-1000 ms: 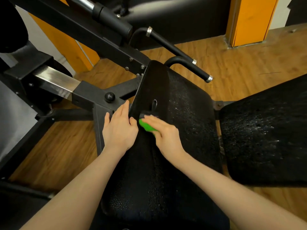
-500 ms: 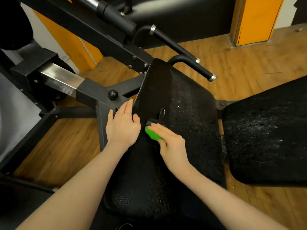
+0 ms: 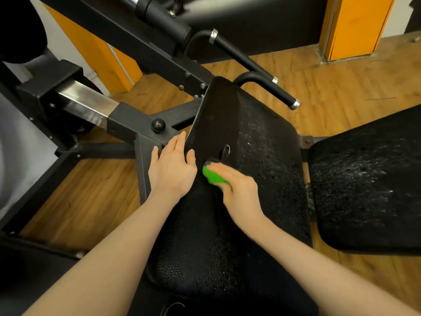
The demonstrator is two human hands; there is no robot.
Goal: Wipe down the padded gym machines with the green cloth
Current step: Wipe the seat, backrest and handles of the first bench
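Observation:
A black padded seat (image 3: 262, 156) of a gym machine fills the middle of the head view, speckled with droplets. My right hand (image 3: 239, 190) holds the green cloth (image 3: 213, 176) against the pad's middle; most of the cloth is hidden under the fingers. My left hand (image 3: 173, 169) rests flat on the pad's left edge with straight fingers, close beside the cloth.
A second wet black pad (image 3: 369, 185) lies to the right. The black steel frame (image 3: 127, 124) with a knob (image 3: 158, 125) runs left of the seat, and two black handles (image 3: 268, 87) jut out behind it. An orange pillar (image 3: 355, 26) stands on the wooden floor.
Both hands stay near the same spot on the pad; my right hand with the cloth has slid slightly back toward me. The camera has shifted a little.

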